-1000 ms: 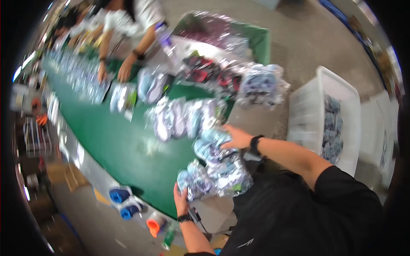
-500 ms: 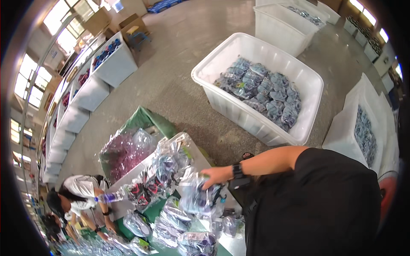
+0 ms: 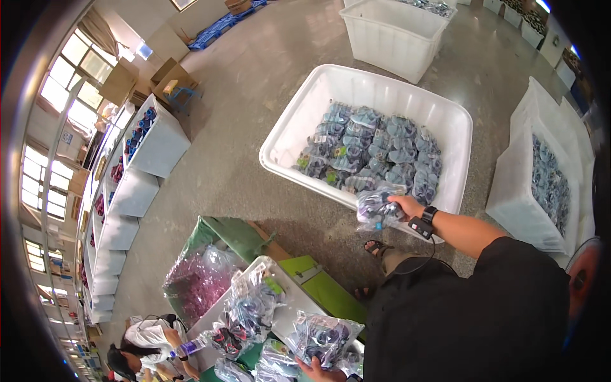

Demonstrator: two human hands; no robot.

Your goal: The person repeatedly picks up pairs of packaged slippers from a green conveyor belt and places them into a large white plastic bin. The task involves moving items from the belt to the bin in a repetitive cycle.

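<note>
My right hand [image 3: 407, 207] is closed on a see-through bag of grey-blue shoes [image 3: 375, 207], held over the near rim of a large white bin [image 3: 289, 167]. Inside that bin, bagged shoes of the same kind [image 3: 356, 140] lie in rows. At the bottom of the view my left hand [image 3: 318, 370] grips the lower edge of another bag of shoes [image 3: 323, 334], above the table; its fingers are partly hidden. More bagged shoes [image 3: 251, 305] lie beside it on the table, with a black and red bagged pair [image 3: 230, 339] among them.
A green sack [image 3: 219, 232] with pink bagged goods stands beyond the table, near a bright green box [image 3: 324, 286]. Another person [image 3: 153, 337] works at the table's left. White bins stand at the far side [image 3: 391, 38], right [image 3: 509, 191] and left [image 3: 162, 143].
My right hand has moved from the table to the white bin, carrying a bag of shoes. My left hand has come into view with another bag. The view has shifted.
</note>
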